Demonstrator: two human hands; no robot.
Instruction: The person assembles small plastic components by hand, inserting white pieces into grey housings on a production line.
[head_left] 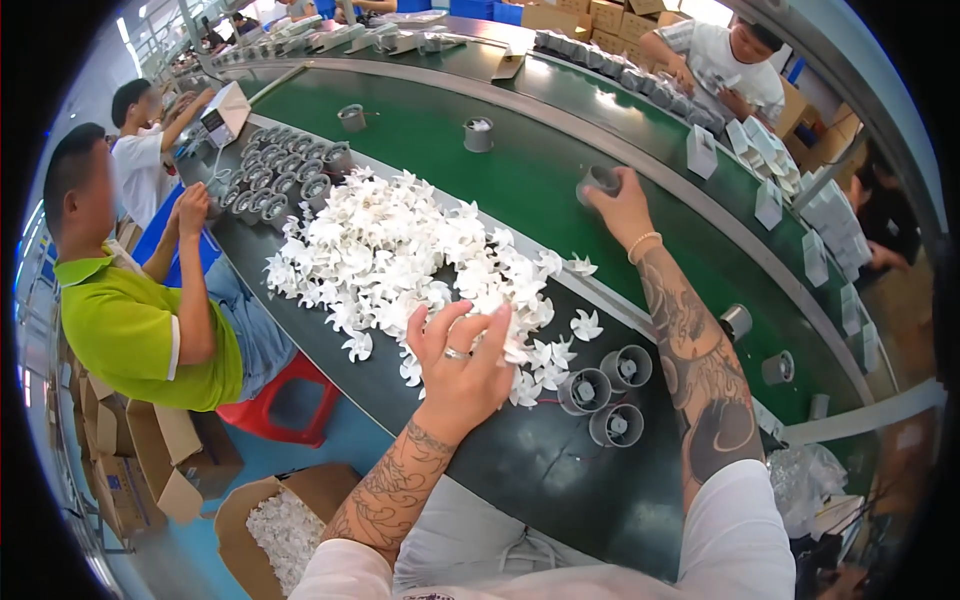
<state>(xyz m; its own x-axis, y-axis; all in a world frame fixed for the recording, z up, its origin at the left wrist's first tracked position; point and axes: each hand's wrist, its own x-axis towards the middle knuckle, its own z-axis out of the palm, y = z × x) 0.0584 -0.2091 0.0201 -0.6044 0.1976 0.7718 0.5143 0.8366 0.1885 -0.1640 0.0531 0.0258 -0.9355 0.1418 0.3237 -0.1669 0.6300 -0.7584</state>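
Note:
My right hand [622, 207] grips a grey cylindrical fan housing [598, 185] above the green conveyor belt. Over the near edge of a heap of white fan blade wheels [375, 240] is my left hand [465, 370], fingers apart and slightly bent, a ring on one finger. White wheels lie right beside its thumb and fingertips; I see none clearly held. To the right of that hand, three grey round housings [616, 426] with motors inside stand on the dark tabletop [530, 475]. A loose blade wheel [586, 325] lies near the belt's edge.
The green conveyor belt [540, 165] carries several spaced housings, one [478, 134] ahead of me. More grey housings [275, 175] are grouped beyond the heap. A person in a green shirt [150, 330] sits left. A cardboard box [235, 520] with white pieces stands on the floor.

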